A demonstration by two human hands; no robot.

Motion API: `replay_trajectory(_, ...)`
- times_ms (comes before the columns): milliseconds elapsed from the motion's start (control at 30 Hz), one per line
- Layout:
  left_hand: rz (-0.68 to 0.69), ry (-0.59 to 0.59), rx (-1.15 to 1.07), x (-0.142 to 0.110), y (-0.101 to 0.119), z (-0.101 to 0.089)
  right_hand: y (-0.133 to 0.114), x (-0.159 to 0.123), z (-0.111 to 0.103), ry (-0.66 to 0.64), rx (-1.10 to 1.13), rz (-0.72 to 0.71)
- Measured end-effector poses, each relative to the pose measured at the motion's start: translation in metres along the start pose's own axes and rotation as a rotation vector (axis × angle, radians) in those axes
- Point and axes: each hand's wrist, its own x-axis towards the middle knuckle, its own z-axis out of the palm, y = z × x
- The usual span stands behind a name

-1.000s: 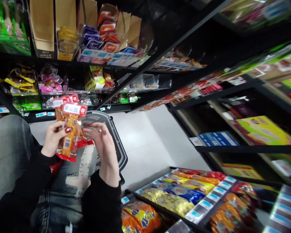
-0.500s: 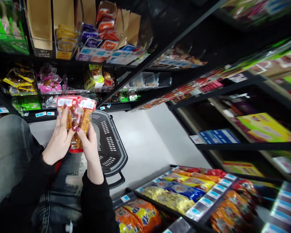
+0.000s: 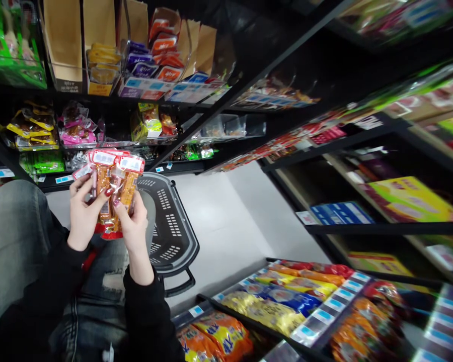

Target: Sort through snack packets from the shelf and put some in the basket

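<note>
Several clear snack packets (image 3: 115, 188) with red-and-white tops and brown strips inside are fanned out between my hands, above my knees. My left hand (image 3: 82, 208) is closed on their left side, its thumb across the front and its fingers partly behind. On the right side, my right hand (image 3: 134, 218) pinches the packets with the thumb in front; its other fingers are mostly hidden behind. Below and to the right of the packets, a dark shopping basket (image 3: 169, 221) rests on the floor, partly covered by my hands and leg.
Ahead, a black shelf (image 3: 154, 98) holds bins of small snacks, including pink packets (image 3: 77, 128) and orange packets (image 3: 164, 45). Bagged snacks (image 3: 264, 309) lie in a low rack at the lower right. More shelving (image 3: 385, 229) runs along the right. Pale floor (image 3: 215, 216) lies between.
The packets have spread wider, with another top showing at the left. My left hand has shifted left and its fingers have bent around the edge. My right hand has moved slightly left.
</note>
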Motion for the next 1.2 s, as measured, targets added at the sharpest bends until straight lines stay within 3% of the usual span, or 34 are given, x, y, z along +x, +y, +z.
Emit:
replay_trajectory(100, 0.042, 0.137, 0.142, 0.001, 0.002, 0.000, 0.001, -0.001, 0.005, 0.026, 0.034, 0.019)
replay_trajectory(200, -0.037, 0.211, 0.019, 0.004, 0.001, 0.000, 0.005, -0.002, 0.009, 0.017, 0.065, 0.027)
replay_trajectory(367, -0.486, -0.246, -0.394, 0.006, 0.003, -0.003, 0.009, -0.002, 0.005, -0.045, -0.081, -0.008)
replay_trajectory(467, -0.599, -0.282, -0.470, 0.003, 0.004, -0.002, 0.007, 0.002, -0.002, -0.065, -0.214, -0.074)
replay_trajectory(567, -0.600, -0.311, -0.530, 0.001, -0.001, 0.000, 0.001, 0.003, -0.008, -0.040, -0.361, -0.165)
replay_trajectory(667, -0.565, -0.323, -0.577, 0.000, -0.008, 0.002, -0.004, 0.001, -0.010, 0.006, -0.498, -0.157)
replay_trajectory(900, -0.640, -0.283, -0.578, -0.004, -0.006, 0.005, -0.017, -0.007, -0.011, 0.062, -0.310, -0.128)
replay_trajectory(1200, -0.533, -0.278, -0.484, -0.007, -0.005, 0.009, -0.025, -0.005, -0.025, 0.054, -0.253, -0.061)
